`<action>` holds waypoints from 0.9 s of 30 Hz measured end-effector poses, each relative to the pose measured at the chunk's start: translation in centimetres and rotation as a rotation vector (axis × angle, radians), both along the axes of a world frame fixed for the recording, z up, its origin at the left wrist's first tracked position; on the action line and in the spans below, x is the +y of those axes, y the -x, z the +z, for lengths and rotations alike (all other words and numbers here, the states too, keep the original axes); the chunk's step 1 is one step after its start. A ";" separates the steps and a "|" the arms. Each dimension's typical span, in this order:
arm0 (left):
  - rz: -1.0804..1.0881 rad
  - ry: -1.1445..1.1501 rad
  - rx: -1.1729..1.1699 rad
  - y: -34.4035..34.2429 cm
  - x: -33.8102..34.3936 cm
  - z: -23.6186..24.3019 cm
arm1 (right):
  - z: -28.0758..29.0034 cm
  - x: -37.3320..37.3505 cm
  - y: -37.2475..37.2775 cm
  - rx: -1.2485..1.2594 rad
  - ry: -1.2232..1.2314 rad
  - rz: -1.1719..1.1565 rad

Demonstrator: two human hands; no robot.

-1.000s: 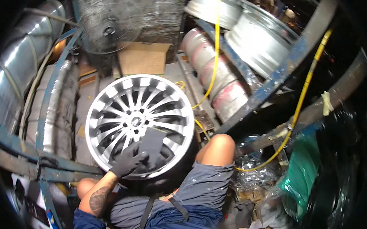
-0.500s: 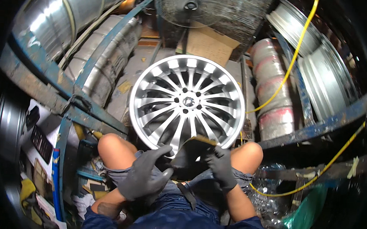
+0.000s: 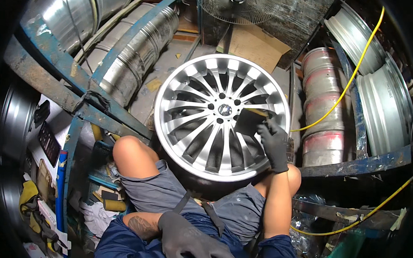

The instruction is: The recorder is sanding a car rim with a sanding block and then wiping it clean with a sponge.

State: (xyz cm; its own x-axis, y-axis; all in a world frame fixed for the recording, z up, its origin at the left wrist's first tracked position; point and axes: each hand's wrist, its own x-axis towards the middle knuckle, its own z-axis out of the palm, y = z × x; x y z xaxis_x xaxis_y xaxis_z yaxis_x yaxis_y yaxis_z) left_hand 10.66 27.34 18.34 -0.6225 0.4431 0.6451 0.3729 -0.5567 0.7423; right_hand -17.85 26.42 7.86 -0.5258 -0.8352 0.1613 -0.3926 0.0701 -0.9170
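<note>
A silver multi-spoke alloy wheel (image 3: 281, 114) lies face up in front of my knees, with a centre cap and lug holes showing. My right hand (image 3: 275, 146), in a dark grey glove, is over the right side of the wheel. Its fingers are closed on a dark sheet of sandpaper (image 3: 250, 122) with a tan edge, held above the spokes beside the hub. Against my belly, well apart from the wheel, is my left hand (image 3: 194, 241), gloved too, its fingers spread and holding nothing.
Silver wheel rims are stacked on their sides in blue metal racks (image 3: 90, 94) at left and right. A fan (image 3: 237, 3) stands beyond the wheel near a cardboard sheet (image 3: 256, 46). A yellow hose (image 3: 329, 111) hangs at right. A phone (image 3: 49, 143) lies at far left.
My right hand has carried the sandpaper forward from the wheel's near rim to over the spokes. My left hand has drawn back to my belly. The view has shifted slightly.
</note>
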 end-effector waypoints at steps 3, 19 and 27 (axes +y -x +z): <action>0.074 -0.017 0.069 0.3 -0.3 0.4 | 1.8 1.1 -1.0 0.143 -0.140 0.078; 0.052 -0.521 -0.581 -6.4 7.1 -5.5 | 0.2 2.7 -1.3 0.432 -0.080 0.197; 0.073 -0.495 -0.777 -9.0 12.1 -7.5 | -1.3 3.0 -1.0 0.538 -0.109 0.161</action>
